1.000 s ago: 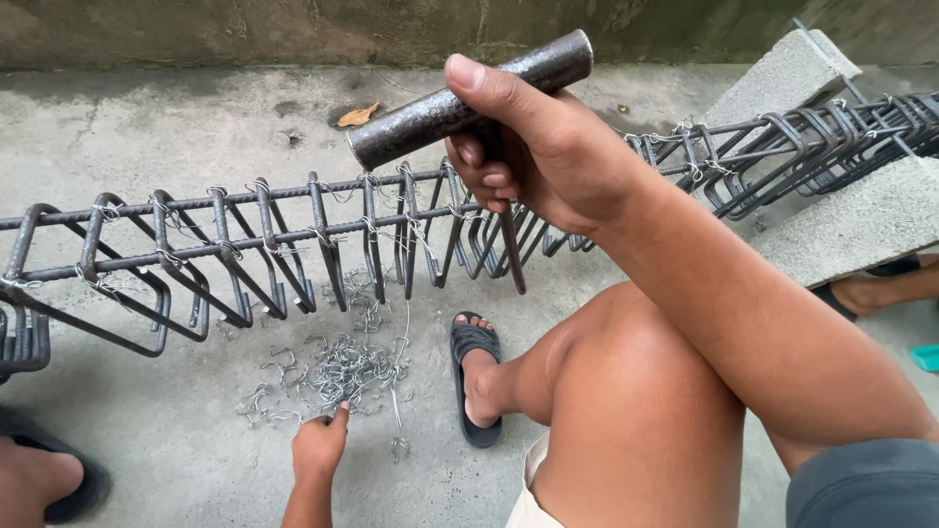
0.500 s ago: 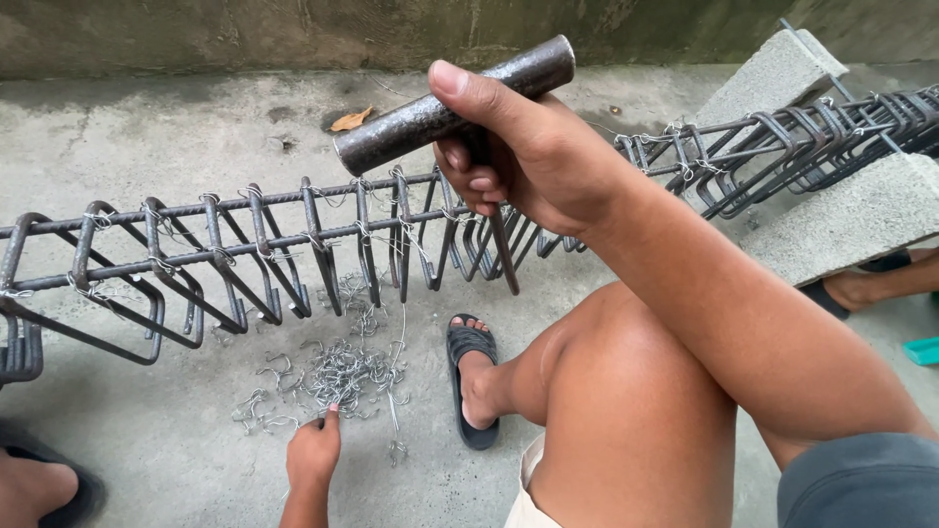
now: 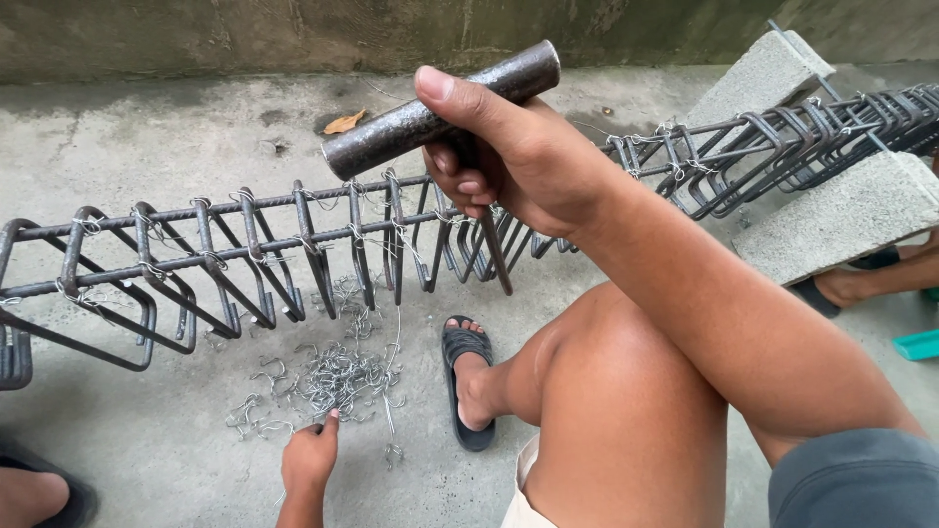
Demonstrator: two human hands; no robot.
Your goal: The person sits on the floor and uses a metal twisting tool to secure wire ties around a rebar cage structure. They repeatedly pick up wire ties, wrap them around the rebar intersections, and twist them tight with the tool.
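My right hand [image 3: 518, 156] is raised over a long rebar cage [image 3: 245, 254] and grips a dark metal pipe handle [image 3: 391, 127]. The pipe lies at a slant across my fingers. A thin rod [image 3: 496, 256] runs down from under the hand to the cage bars. My left hand [image 3: 311, 458] is low on the concrete floor. Its fingertips touch a pile of short bent wire ties [image 3: 328, 376] beneath the cage. My bent right leg [image 3: 606, 411] and a foot in a black sandal [image 3: 468, 386] lie between the two hands.
The cage's right end rests on grey concrete blocks [image 3: 841, 220]. A concrete wall [image 3: 293, 34] runs along the back, with a dry leaf [image 3: 344, 122] near it. Another person's foot [image 3: 866, 284] shows at the right, and a sandalled foot [image 3: 39, 494] at the bottom left.
My right hand with the pipe has shifted slightly left and down towards the cage. My left hand stays at the wire pile, its fingers barely moving.
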